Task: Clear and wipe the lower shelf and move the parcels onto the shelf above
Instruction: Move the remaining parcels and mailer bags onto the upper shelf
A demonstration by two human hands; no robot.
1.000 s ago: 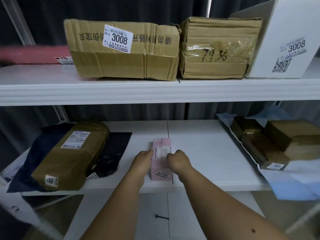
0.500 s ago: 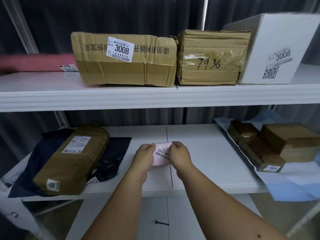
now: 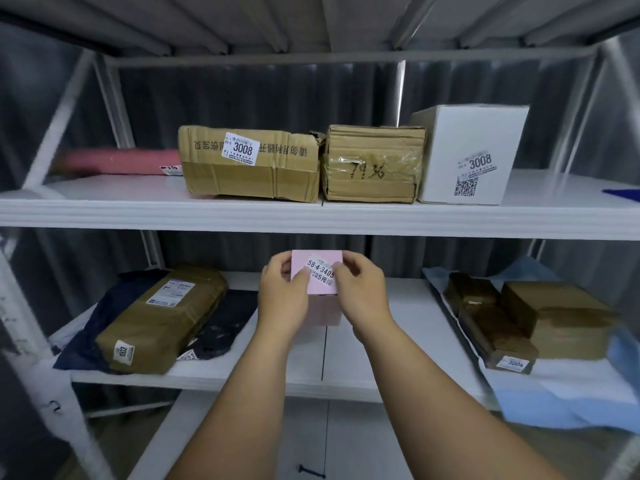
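Note:
A small pink box [image 3: 320,271] with a white label hangs above the middle of the lower shelf [image 3: 398,327], just below the front edge of the upper shelf [image 3: 311,218]. My left hand [image 3: 282,299] grips its left side and my right hand [image 3: 362,296] grips its right side. On the lower shelf's left lies a brown taped parcel [image 3: 162,318] on dark mailer bags [image 3: 225,322]. At its right end, several brown boxes [image 3: 540,317] rest on pale blue and white bags [image 3: 554,389].
The upper shelf carries a pink flat parcel [image 3: 121,161], a brown carton labelled 3008 [image 3: 249,164], a taped brown box [image 3: 372,164] and a white box [image 3: 471,154]. Metal uprights frame both sides. A dark curtain hangs behind. A black screw [image 3: 311,470] lies below.
Both hands have lifted the pink box off the lower shelf and tipped its label end toward me. The view has tilted upward, showing more of the upper shelf.

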